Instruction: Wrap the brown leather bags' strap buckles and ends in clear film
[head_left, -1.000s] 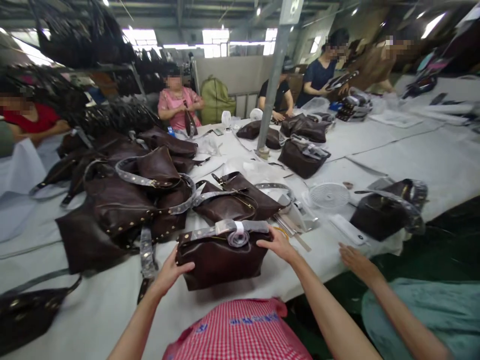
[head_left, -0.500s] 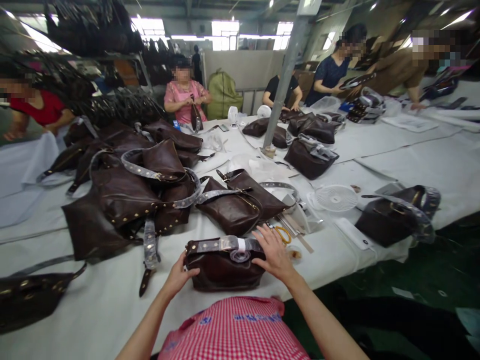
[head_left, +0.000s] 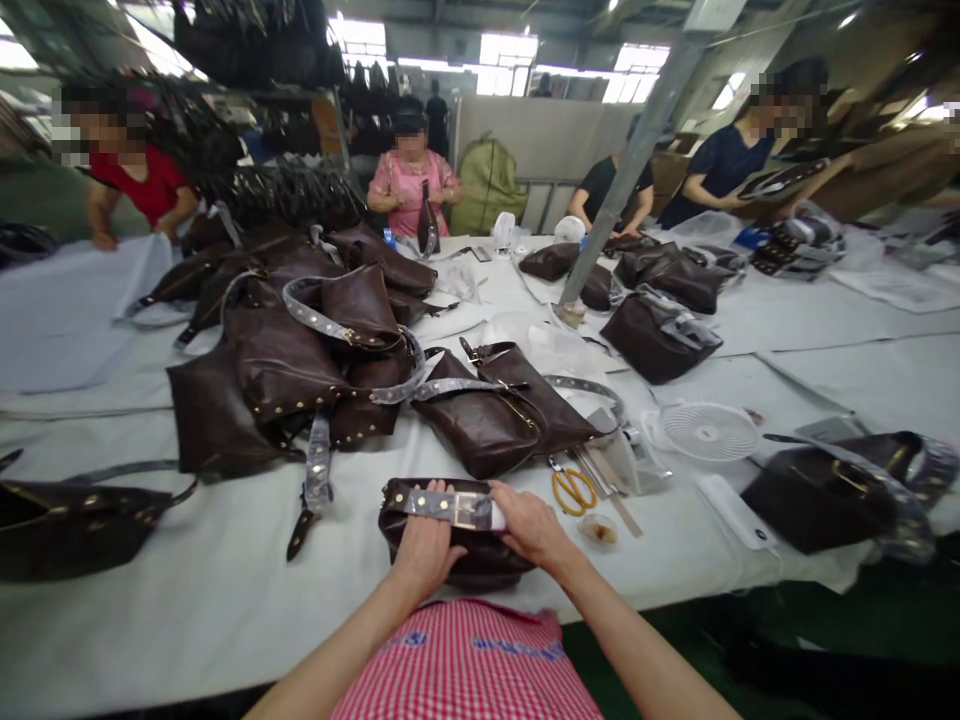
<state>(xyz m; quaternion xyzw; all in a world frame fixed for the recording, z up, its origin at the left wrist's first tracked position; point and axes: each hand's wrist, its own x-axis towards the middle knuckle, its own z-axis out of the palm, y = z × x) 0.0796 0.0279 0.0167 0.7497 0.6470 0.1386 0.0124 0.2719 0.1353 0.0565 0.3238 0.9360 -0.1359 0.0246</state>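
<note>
A dark brown leather handbag [head_left: 491, 568] lies at the table's near edge, right in front of me. Across its top runs a studded strap [head_left: 466, 511] in clear plastic film, with a buckle near its middle. My left hand [head_left: 427, 550] is on the bag's left half, fingers reaching up across the strap and thumb against the front. At the other end, my right hand [head_left: 531, 525] has its fingers bent around the strap beside a white wrap; the palm side is hidden. Yellow-handled scissors [head_left: 574, 491] lie just beyond my right hand.
More brown handbags [head_left: 281, 360] are heaped at left, with others [head_left: 510, 410] straight ahead. A white fan [head_left: 705, 430], a white power bank-like box [head_left: 739, 512] and another bag [head_left: 825, 490] sit at right. A metal post [head_left: 630, 165] rises from the table [head_left: 225, 620]. Co-workers stand around it.
My left hand has moved from the bag's left end onto its top. The right hand has closed in on the strap, and the rolled strap end no longer shows. The view has turned left.
</note>
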